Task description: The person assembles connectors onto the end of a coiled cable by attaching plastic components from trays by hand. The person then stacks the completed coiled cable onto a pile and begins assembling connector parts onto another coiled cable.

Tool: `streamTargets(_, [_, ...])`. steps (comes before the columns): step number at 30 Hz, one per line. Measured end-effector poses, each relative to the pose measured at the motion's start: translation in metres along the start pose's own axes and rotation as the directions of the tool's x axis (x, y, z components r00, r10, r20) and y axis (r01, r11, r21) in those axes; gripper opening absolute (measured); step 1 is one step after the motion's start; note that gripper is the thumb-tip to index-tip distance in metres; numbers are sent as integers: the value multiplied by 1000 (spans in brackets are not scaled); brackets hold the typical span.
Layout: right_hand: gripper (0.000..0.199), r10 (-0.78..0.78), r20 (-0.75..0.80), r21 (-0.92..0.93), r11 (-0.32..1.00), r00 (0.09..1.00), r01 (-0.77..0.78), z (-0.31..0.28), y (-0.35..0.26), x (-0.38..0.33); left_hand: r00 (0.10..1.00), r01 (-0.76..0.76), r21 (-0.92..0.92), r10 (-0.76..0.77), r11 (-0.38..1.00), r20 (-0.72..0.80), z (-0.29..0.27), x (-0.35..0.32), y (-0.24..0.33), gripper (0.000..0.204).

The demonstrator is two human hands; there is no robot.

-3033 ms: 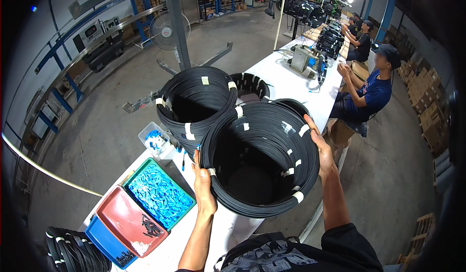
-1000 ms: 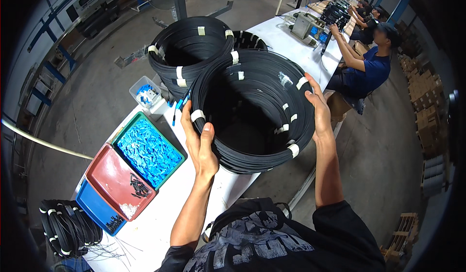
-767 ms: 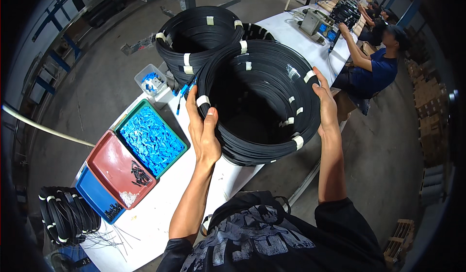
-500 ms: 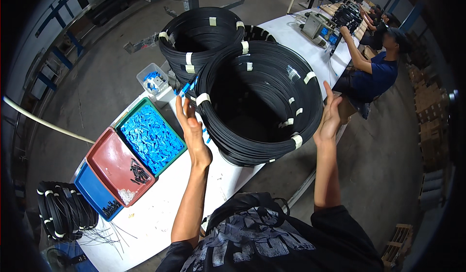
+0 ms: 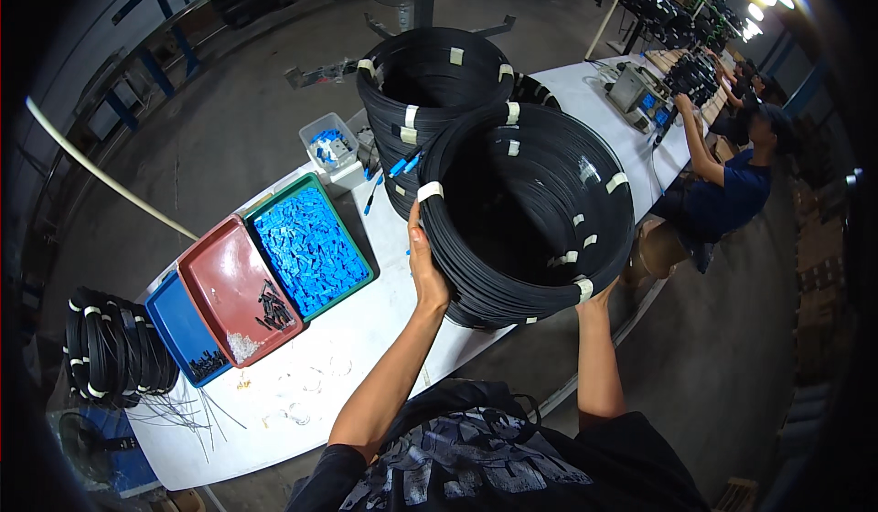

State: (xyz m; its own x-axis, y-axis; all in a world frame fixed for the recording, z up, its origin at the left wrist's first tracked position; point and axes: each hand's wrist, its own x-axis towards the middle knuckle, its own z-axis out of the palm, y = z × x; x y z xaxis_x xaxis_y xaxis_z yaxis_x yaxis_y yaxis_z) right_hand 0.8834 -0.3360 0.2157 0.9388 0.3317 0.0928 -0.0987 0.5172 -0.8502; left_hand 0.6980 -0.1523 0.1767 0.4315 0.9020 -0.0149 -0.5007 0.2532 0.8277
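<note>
A large coil of black cable (image 5: pixel 512 297), bound with pale tape pieces, stands tilted toward me on the near side of the table. My left hand (image 5: pixel 427 270) presses against its left side, thumb up along the outer wall. Under its right front edge, my right hand (image 5: pixel 599 298) grips the coil, most of its fingers hidden behind it. A second coil of black cable (image 5: pixel 389 114) stands just behind, touching or nearly touching the first. Blue connectors (image 5: pixel 402 163) on cable ends hang between the two coils.
To the left sit a green tray (image 5: pixel 338 306) of blue connectors, a red tray (image 5: pixel 215 265) and a blue tray (image 5: pixel 169 315) with small black parts. A clear box (image 5: pixel 329 142) stands behind them. More bundled cable (image 5: pixel 119 347) lies far left. A co-worker (image 5: pixel 732 178) works at right.
Both hands have moved from beside the large coil onto its sides and taken hold of it. My view has shifted, so the scene sits farther right and lower.
</note>
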Motion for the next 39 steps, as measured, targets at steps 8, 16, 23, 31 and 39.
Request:
streamTargets(8, [51,44,-122,-95,994,991,-56,-5,9,3,999,-36,44,36,998,-7,10,0,-3,73])
streamTargets(16, [52,65,-9,-54,996,998,-66,-28,9,12,999,37,-8,-37,999,14,3,0,-5,74])
streamTargets(23, [41,128,27,-92,988,991,-125,-6,-3,5,988,-155,90,151,984,40,12,0,-2,79])
streamTargets(31, [54,192,-57,-24,981,980,-194,-19,-3,8,971,-235,284,234,930,40,9,-8,17,79])
streamTargets(39, [51,556,-678,0,653,480,-757,-119,84,-65,989,-101,437,138,894,-54,-120,-91,95,83])
